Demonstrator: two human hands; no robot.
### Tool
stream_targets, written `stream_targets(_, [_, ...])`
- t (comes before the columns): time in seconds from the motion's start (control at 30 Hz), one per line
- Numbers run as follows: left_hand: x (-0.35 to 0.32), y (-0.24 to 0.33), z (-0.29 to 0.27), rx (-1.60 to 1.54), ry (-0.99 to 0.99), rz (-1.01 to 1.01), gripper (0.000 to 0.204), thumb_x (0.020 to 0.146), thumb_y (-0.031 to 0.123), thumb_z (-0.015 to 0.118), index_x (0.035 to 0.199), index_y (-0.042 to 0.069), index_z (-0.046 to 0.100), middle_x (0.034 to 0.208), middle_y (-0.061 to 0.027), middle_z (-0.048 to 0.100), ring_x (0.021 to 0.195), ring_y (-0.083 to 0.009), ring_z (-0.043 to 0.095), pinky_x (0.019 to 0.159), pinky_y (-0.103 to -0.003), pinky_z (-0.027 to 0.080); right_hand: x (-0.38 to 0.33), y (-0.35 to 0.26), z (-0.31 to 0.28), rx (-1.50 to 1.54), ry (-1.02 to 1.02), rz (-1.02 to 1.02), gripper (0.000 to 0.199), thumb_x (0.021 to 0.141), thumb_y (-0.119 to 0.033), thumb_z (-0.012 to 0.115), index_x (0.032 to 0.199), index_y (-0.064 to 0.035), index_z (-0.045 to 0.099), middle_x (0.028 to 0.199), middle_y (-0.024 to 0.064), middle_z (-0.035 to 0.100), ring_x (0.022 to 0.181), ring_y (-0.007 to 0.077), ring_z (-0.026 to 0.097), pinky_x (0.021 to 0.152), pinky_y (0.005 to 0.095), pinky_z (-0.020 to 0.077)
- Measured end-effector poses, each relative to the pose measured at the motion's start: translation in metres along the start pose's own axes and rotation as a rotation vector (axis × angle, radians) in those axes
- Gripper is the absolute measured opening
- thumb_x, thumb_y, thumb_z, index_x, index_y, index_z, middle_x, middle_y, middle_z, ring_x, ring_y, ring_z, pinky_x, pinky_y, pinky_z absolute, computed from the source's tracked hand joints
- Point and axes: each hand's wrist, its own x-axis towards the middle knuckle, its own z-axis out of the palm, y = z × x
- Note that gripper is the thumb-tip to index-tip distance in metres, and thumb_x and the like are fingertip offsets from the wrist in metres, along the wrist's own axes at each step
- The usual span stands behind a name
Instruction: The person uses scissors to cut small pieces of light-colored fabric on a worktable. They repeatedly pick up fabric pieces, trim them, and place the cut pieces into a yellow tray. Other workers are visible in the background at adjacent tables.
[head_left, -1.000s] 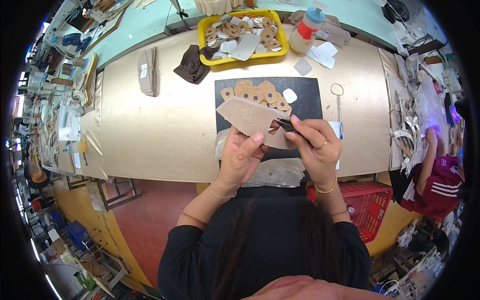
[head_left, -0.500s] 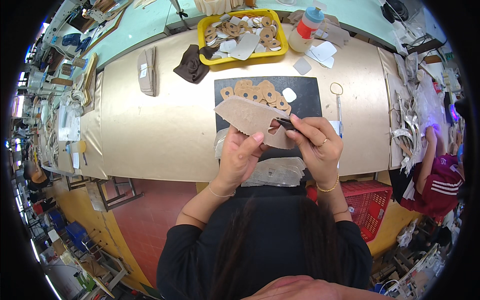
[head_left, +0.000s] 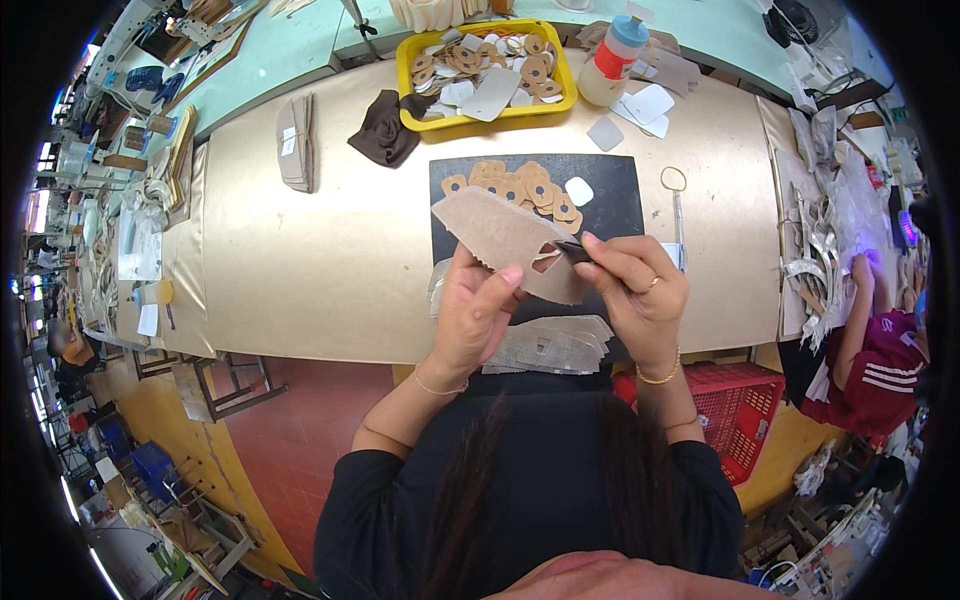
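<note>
Well, left grip point(head_left: 478, 308) pinching beige panel point(head_left: 492, 228), right grip point(head_left: 642, 298) pinching dark tool point(head_left: 573, 252) (partly hidden, kind unclear)

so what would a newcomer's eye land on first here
Probably the bright yellow basket first, top centre, heaped with tan and white pieces. Then the beige piece held mid-picture by the left fingers, a black tool in the right fingers at its opening. A red crate sits low right.

A counter point(head_left: 310, 270) with shiny beige cover stretches from left to right. On its far side there is a pale green table point(head_left: 290, 50). The near floor point(head_left: 310, 430) is red and yellow. At the left edge, a white lamp point(head_left: 70, 500) is shining.
</note>
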Motion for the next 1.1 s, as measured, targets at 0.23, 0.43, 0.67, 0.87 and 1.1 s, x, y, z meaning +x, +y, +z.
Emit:
stream_targets(0.23, [0.007,0.008,-0.011,0.106,-0.012,0.079,0.022,0.095,0.003,0.059,0.111,0.005,0.043,0.108,-0.0164,0.066,0.095,-0.0187,0.067,0.085,-0.032,0.053,0.002,0.003,-0.025,0.475,0.316,0.386,0.033,0.077,-0.003,0.080,0.109,-0.0032,0.072,0.088,0.0062,0.065,0.077,0.0115,0.061,0.064,0.0228,0.0483])
stream_targets(0.43, [0.009,0.012,-0.005,0.280,0.040,0.032,0.020,0.095,0.002,0.060,0.107,0.004,0.045,0.092,-0.0125,0.070,0.085,-0.0123,0.066,0.078,-0.024,0.050,0.004,0.002,-0.020,0.045,-0.150,0.072,0.032,0.070,-0.005,0.083,0.099,-0.0026,0.071,0.085,0.0079,0.067,0.068,0.0163,0.063,0.057,0.0268,0.0479])
stream_targets(0.67, [0.008,0.016,-0.006,0.276,-0.006,0.005,0.020,0.095,0.002,0.060,0.107,0.004,0.044,0.091,-0.0108,0.069,0.085,-0.0112,0.065,0.078,-0.024,0.049,0.008,0.004,-0.017,0.023,-0.230,-0.012,0.031,0.068,-0.003,0.084,0.097,-0.0011,0.071,0.088,0.0094,0.067,0.070,0.0155,0.063,0.057,0.0258,0.0506])
stream_targets(0.87, [0.009,0.014,-0.004,0.235,-0.022,0.020,0.019,0.095,0.001,0.058,0.104,0.005,0.043,0.094,-0.0099,0.067,0.086,-0.0114,0.064,0.081,-0.025,0.049,0.005,0.001,-0.014,0.057,-0.149,0.015,0.026,0.070,-0.004,0.083,0.093,-0.0015,0.071,0.086,0.0077,0.067,0.065,0.0148,0.062,0.054,0.0259,0.0483])
stream_targets(1.1, [0.010,0.016,-0.002,0.207,-0.040,0.023,0.019,0.094,0.001,0.059,0.103,0.006,0.043,0.095,-0.0110,0.067,0.086,-0.0119,0.064,0.078,-0.026,0.051,0.006,0.002,-0.014,0.083,-0.137,-0.034,0.028,0.069,-0.001,0.083,0.094,-0.0012,0.071,0.083,0.0089,0.067,0.067,0.0151,0.061,0.054,0.0257,0.0475])
